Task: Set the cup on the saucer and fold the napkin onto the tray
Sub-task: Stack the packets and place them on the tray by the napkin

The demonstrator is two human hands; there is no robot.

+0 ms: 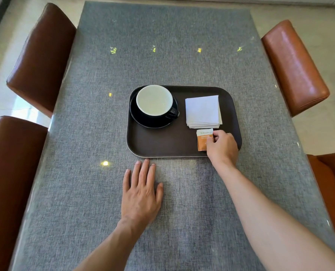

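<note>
On the grey table [104, 75], nearest the left, the left hand [141, 196] lies flat and spread, palm down, holding nothing, its fingertips just short of the near rim of the tray [162, 151]. Over the tray's left part stands the cup [154, 100], dark outside and pale inside, already seated on the dark saucer [143, 122] with its handle pointing right. It looks like glazed ceramic: probably heavy for its size, hard, slick and liable to chip, so the handle or the rim from both sides would be the safe places to take it (it appears empty, though the pale inside makes that hard to tell). To its right, apart from the saucer, the white napkin [202, 111] lies folded into a square stack on the tray floor; it should be light, soft and limp, best pinched at a corner or pressed flat along a fold. Just below it, the right hand [221, 145] is curled, thumb and fingers pinching the right edge of a small orange sachet [202, 140], which looks thin and flexible.
</note>
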